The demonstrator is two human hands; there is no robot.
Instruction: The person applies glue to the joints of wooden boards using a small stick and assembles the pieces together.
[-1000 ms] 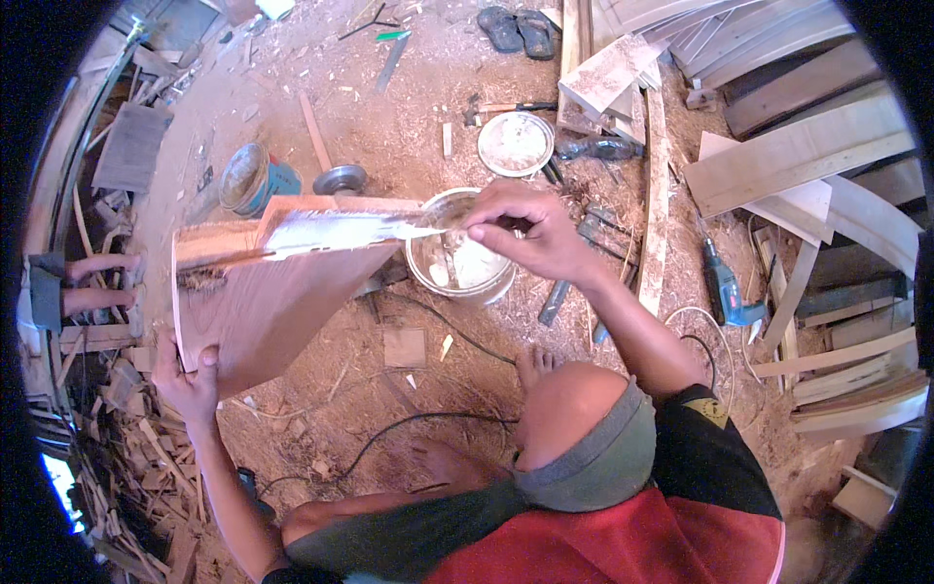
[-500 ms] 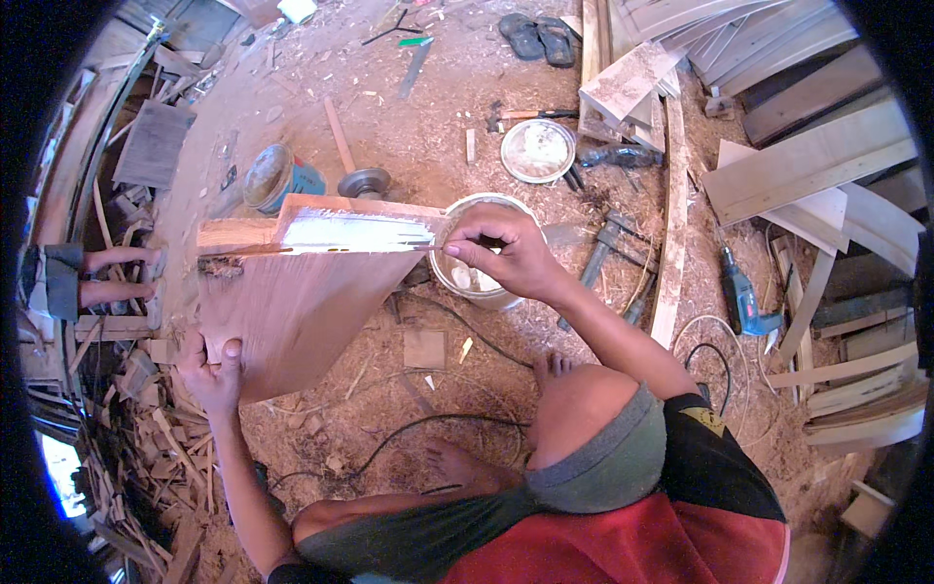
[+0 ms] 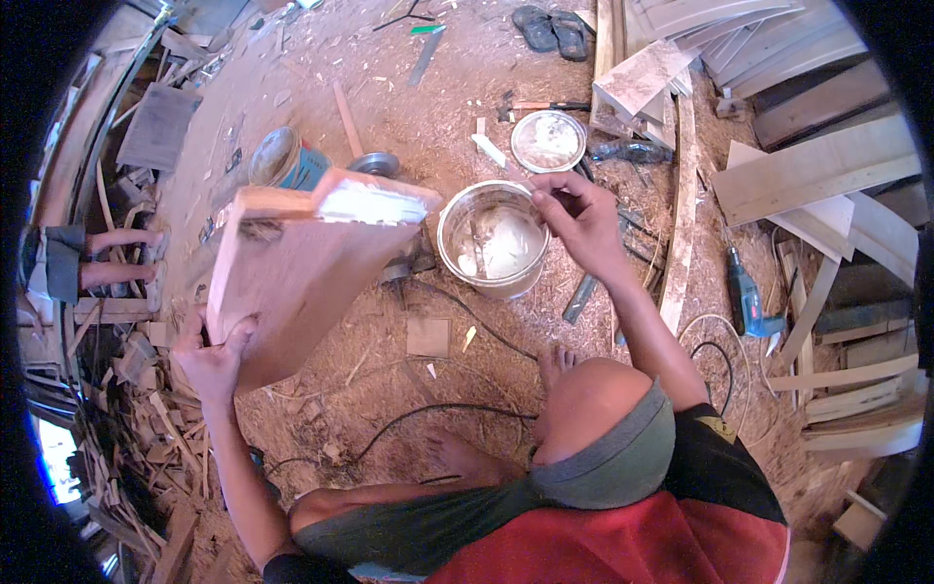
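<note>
By the bucket [image 3: 518,283], R hand [image 3: 582,222] pinched a white-tipped tool [image 3: 490,150], now moved off the board [image 3: 292,282]; L hand [image 3: 214,358] held board, left of bucket, white edge [image 3: 370,204] untouched, so spreading prob. paused

L hand [image 3: 209,365] grips, thumb [image 3: 239,337] angled up. R hand [image 3: 586,224] is higher, fingers [image 3: 564,184] pinched, R forearm [image 3: 657,336] slanting up-L.

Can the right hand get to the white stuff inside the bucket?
Probably yes: the right hand is close by the open bucket, and nothing seems to cover the white stuff, though it already holds a thin, white-smeared tool.
</note>
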